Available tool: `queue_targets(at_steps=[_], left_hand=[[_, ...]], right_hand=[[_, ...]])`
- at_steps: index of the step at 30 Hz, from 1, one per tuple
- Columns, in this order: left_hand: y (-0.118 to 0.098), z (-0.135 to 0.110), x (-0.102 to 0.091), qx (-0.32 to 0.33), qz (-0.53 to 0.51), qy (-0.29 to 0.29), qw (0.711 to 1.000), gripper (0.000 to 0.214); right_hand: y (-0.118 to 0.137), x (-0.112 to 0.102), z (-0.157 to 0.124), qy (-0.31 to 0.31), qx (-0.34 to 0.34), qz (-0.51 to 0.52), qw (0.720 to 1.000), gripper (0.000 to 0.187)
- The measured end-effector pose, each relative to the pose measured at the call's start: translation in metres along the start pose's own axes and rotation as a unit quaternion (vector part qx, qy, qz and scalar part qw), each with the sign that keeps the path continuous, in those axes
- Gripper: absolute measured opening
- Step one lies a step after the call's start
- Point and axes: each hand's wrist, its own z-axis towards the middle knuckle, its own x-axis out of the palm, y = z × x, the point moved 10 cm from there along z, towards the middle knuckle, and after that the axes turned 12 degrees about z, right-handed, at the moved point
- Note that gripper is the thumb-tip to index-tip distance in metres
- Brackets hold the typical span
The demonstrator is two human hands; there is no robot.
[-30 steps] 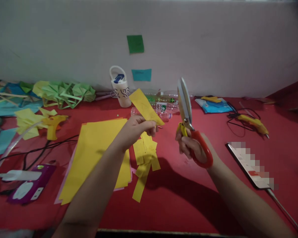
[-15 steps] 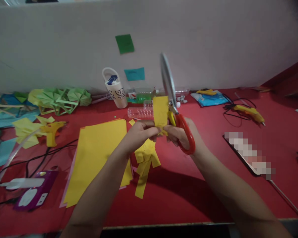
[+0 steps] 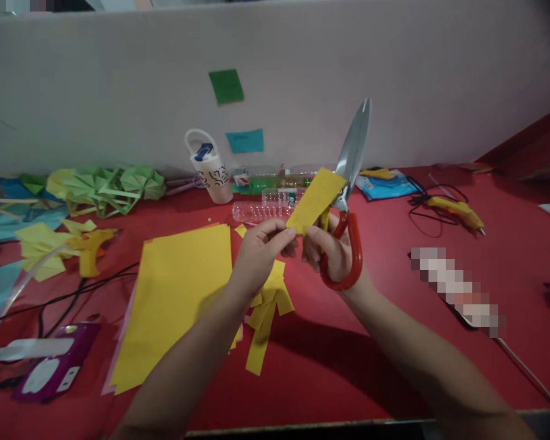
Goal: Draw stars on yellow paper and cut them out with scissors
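Strip (image 3: 318,197) above red tabletop (image 3: 321,391), wall (image 3: 339,79) behind

Paper stack (image 3: 178,275) left of the strips (image 3: 262,342) on the table (image 3: 348,379), glue gun (image 3: 90,256) left of the stack; behind them the tumbler (image 3: 214,182), bottles (image 3: 259,211) and packet (image 3: 389,189) to its right; phone (image 3: 449,287) right of the strips
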Motion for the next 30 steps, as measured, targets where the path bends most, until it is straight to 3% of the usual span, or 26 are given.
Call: queue_targets(at_steps=[3, 5, 8, 11, 13, 21, 30], left_hand=[[-0.007, 0.004, -0.020, 0.030, -0.005, -0.040, 0.999, 0.016], [-0.013, 0.007, -0.035, 0.053, -0.004, -0.060, 0.997, 0.015], [-0.019, 0.010, -0.053, 0.066, -0.002, -0.078, 0.995, 0.013], [-0.022, 0.010, -0.067, 0.065, 0.007, -0.114, 0.991, 0.012], [-0.024, 0.009, -0.073, 0.071, 0.009, -0.134, 0.988, 0.013], [-0.024, 0.008, -0.070, 0.069, 0.003, -0.136, 0.988, 0.013], [-0.028, 0.005, -0.056, 0.082, 0.024, -0.113, 0.990, 0.011]], right_hand=[[0.003, -0.012, -0.004, -0.003, -0.001, -0.018, 1.000, 0.036], [0.001, -0.018, -0.009, 0.027, 0.022, -0.040, 0.999, 0.035], [-0.008, -0.016, -0.020, 0.133, 0.083, -0.116, 0.981, 0.042], [-0.024, -0.001, -0.039, 0.255, 0.166, -0.147, 0.941, 0.045], [-0.030, 0.007, -0.047, 0.295, 0.197, -0.151, 0.923, 0.047], [-0.049, 0.005, -0.048, 0.280, 0.241, -0.183, 0.911, 0.052], [-0.045, 0.004, -0.048, 0.255, 0.230, -0.182, 0.921, 0.052]])
